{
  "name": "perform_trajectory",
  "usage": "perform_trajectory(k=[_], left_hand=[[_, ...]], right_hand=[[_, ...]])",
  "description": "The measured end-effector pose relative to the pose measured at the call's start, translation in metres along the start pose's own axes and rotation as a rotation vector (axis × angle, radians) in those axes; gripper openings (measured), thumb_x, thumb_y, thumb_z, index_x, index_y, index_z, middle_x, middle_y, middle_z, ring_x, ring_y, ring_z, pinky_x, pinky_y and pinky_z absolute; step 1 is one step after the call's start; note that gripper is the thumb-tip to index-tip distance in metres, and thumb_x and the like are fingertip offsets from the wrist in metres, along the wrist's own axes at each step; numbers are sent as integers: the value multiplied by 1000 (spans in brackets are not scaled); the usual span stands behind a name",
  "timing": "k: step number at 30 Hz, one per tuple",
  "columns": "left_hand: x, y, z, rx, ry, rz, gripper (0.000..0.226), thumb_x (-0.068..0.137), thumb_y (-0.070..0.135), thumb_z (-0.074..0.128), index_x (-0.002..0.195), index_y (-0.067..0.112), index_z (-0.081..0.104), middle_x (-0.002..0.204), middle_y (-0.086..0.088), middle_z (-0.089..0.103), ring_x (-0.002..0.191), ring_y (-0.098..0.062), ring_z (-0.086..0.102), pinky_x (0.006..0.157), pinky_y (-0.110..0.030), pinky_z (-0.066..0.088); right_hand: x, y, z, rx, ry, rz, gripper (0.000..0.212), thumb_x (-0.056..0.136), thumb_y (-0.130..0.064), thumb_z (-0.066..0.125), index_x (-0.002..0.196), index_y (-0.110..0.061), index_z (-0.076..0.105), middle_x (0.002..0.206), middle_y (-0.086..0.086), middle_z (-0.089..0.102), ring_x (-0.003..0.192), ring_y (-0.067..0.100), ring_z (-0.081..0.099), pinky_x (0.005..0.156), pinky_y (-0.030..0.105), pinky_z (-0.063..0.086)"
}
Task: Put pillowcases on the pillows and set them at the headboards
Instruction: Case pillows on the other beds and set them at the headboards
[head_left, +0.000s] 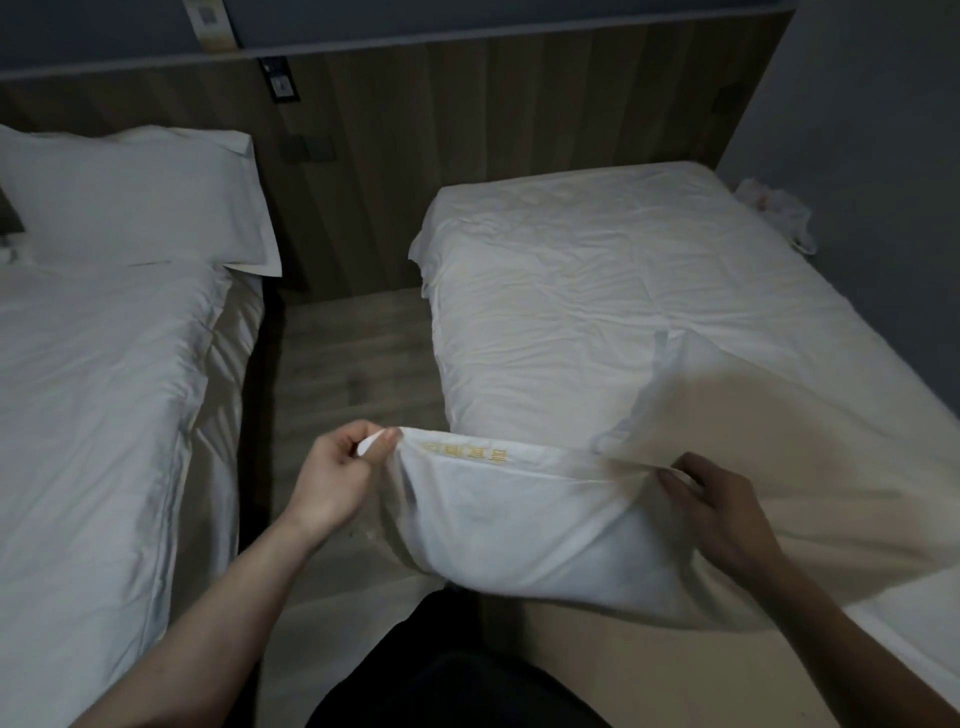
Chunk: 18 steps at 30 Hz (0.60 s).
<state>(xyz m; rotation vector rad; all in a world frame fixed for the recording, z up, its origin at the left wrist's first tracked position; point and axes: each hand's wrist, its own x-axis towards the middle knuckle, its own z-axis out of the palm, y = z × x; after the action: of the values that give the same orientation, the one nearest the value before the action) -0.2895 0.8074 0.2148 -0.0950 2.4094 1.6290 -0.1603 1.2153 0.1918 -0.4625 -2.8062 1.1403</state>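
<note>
A: Between the two beds, low in the head view, where did the pillowcase (498, 514) sit?

B: It hung at the near corner of the right bed (597, 291), part over the mattress edge, part over the wooden floor (353, 358). Open hem faced up, with yellow embroidered lettering (465, 451) along its inner band.

A: Left hand (332, 478)?

B: Fingers (387, 441) closed on the left corner of the hem; thumb and forefinger pinched the cloth, and a small white tab of fabric stuck out between them.

A: Right hand (722, 514)?

B: Fingers (670, 475) clamped on the right end of the same hem, cloth pulled taut between the two hands. Fabric beyond that hand was motion-blurred; could not tell whether a pillow lay inside.

A: Anything at the headboard (467, 119)?

B: One cased pillow (135, 197) lay at the head of the left bed (93, 389), touching the wooden panel. Head of the right bed held only a wrinkled sheet. Crumpled pale item (776, 208) sat by the wall beyond the right bed; not identifiable.
</note>
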Motion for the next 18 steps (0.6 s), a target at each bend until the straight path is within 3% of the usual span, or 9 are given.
perform_trajectory(k=[4, 8, 11, 13, 15, 18], left_hand=[[13, -4, -30, 33, 63, 14, 32, 95, 34, 73, 76, 9, 69, 72, -24, 67, 63, -17, 55, 66, -30, 45], [31, -4, -62, 81, 144, 1, 29, 94, 35, 73, 77, 11, 73, 72, -14, 73, 65, -15, 63, 63, -25, 47], [56, 3, -89, 68, 219, 28, 26, 94, 34, 74, 79, 12, 74, 76, -19, 72, 67, -17, 61, 69, -35, 51], [76, 10, -109, 106, 258, 38, 27, 94, 37, 74, 81, 13, 74, 75, -12, 73, 69, -17, 64, 72, -39, 55], [95, 21, -130, 171, 302, 48, 27, 92, 38, 75, 81, 14, 74, 73, -6, 73, 69, -17, 64, 68, -33, 53], [128, 35, -163, 125, 282, 27, 22, 91, 30, 78, 80, 11, 75, 77, -11, 73, 69, -15, 64, 59, -21, 50]], right_hand=[[8, -31, 38, 174, 0, -3, 35, 101, -26, 65, 68, -18, 55, 60, -1, 59, 58, 1, 49, 59, 32, 41], [36, -63, 51, 245, -30, -36, 41, 101, -22, 65, 63, -11, 53, 55, -8, 44, 55, -2, 40, 54, 24, 33], [64, -90, 52, 217, -91, -132, 43, 101, -22, 65, 61, -12, 51, 55, -8, 40, 55, 0, 38, 55, 24, 33], [85, -111, 58, 216, -113, -166, 44, 100, -22, 65, 60, -13, 50, 54, -8, 39, 54, 0, 38, 54, 23, 32], [109, -134, 69, 224, -145, -180, 45, 100, -22, 66, 59, -15, 49, 54, -10, 40, 54, 0, 38, 54, 23, 31], [146, -171, 86, 220, -189, -231, 50, 99, -20, 68, 56, -20, 43, 53, -12, 37, 53, -1, 36, 52, 21, 29]])
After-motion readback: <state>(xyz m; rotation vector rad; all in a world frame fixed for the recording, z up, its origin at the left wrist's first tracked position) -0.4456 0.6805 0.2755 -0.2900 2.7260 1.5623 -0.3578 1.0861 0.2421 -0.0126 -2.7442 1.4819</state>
